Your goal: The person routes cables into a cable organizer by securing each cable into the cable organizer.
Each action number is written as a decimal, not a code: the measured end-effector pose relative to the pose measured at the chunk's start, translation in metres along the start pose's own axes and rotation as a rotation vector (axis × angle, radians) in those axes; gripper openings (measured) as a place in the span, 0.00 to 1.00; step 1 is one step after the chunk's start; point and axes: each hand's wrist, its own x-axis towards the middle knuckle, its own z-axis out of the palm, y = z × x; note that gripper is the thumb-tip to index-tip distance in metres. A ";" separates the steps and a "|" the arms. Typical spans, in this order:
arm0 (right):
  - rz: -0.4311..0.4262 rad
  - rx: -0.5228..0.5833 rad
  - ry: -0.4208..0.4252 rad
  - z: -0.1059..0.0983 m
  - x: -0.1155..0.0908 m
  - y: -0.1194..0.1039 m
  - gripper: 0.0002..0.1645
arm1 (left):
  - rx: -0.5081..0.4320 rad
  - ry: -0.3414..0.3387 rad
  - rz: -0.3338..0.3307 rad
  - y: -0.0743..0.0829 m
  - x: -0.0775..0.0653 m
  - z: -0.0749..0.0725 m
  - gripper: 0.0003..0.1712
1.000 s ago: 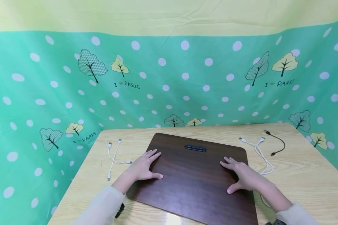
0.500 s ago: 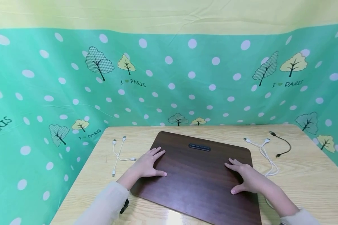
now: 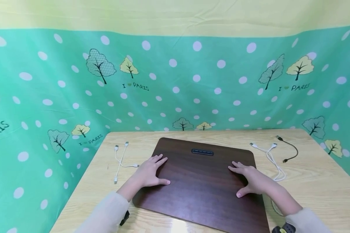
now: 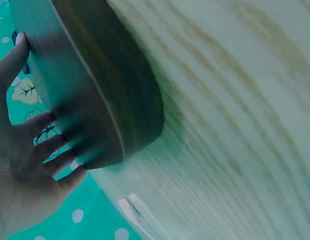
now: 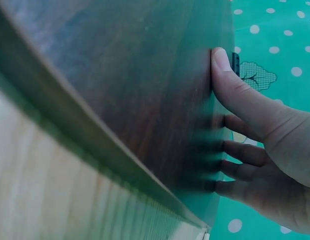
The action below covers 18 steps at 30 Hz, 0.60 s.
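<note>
A dark brown wooden board (image 3: 198, 184) with rounded corners takes up the middle of the table in the head view. Near its far edge is a black slotted strip (image 3: 202, 152). My left hand (image 3: 147, 174) touches the left part of the top with spread fingers, the thumb pointing inward. On the right part, the right hand (image 3: 252, 181) touches the top in the same way, fingers apart and fingertips down. Both wrist views show fingertips against the board's surface, with no fingers curled round its edge. What lies under the board is hidden.
Two short white cables (image 3: 121, 163) lie crossed left of the board. To its right are a longer looped white cable (image 3: 275, 165) and a short black cable (image 3: 291, 149). The wooden table (image 3: 315, 191) ends at a green dotted curtain (image 3: 192, 97).
The head view shifts slightly. Against the cables and curtain, the board has slid a little to the left, with both hands on it. The hands' pose on the board stays about the same.
</note>
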 end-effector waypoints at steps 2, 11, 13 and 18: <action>-0.003 -0.003 -0.008 -0.001 0.002 0.002 0.58 | 0.008 -0.001 -0.001 -0.001 0.000 0.000 0.55; -0.038 -0.013 -0.033 -0.005 0.015 0.010 0.58 | 0.034 0.003 0.017 -0.008 -0.004 -0.004 0.55; -0.031 -0.015 -0.040 -0.007 0.017 0.012 0.57 | 0.046 0.007 0.025 -0.008 -0.003 -0.005 0.55; -0.033 -0.038 -0.052 -0.011 0.020 0.018 0.57 | 0.070 0.014 0.047 -0.007 0.000 -0.004 0.56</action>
